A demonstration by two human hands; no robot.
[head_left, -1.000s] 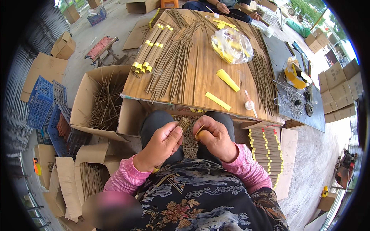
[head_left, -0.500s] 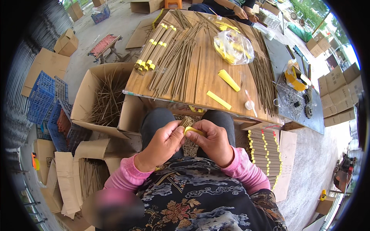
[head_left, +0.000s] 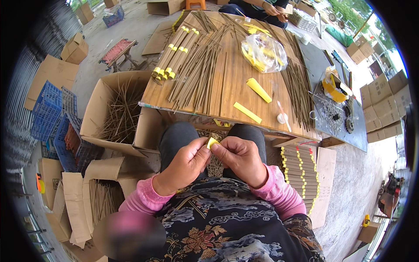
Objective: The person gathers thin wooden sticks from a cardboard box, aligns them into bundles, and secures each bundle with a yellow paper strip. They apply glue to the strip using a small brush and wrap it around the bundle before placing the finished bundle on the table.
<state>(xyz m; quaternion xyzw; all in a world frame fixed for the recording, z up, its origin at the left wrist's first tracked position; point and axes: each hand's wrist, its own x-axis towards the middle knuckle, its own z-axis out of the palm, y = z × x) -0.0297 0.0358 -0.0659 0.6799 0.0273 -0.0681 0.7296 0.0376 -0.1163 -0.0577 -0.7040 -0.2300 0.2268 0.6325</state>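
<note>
Above my lap, both hands meet at a yellow paper strip (head_left: 212, 142). My left hand (head_left: 183, 165) is closed round a bundle of thin brown incense sticks, mostly hidden behind the fingers and the paper. My right hand (head_left: 242, 160) pinches the strip between thumb and fingers against the bundle. On the wooden table (head_left: 222, 102) ahead lie a loose yellow strip (head_left: 247, 112) and a small stack of yellow strips (head_left: 259, 90). A white round pot (head_left: 282, 118) with a brush-like stick stands at the near right edge.
Finished-looking banded bundles (head_left: 176, 52) and loose incense sticks (head_left: 196, 81) cover the table's left. A clear bag (head_left: 265, 53) holds yellow paper. Cardboard boxes (head_left: 94, 111) stand at left; more banded bundles (head_left: 301, 177) lie low at right. Another person's hands (head_left: 276, 11) work across the table.
The yellow strip has turned round the bundle end, which is now covered by it. My right thumb has moved in closer to my left. The other person's hands have shifted slightly.
</note>
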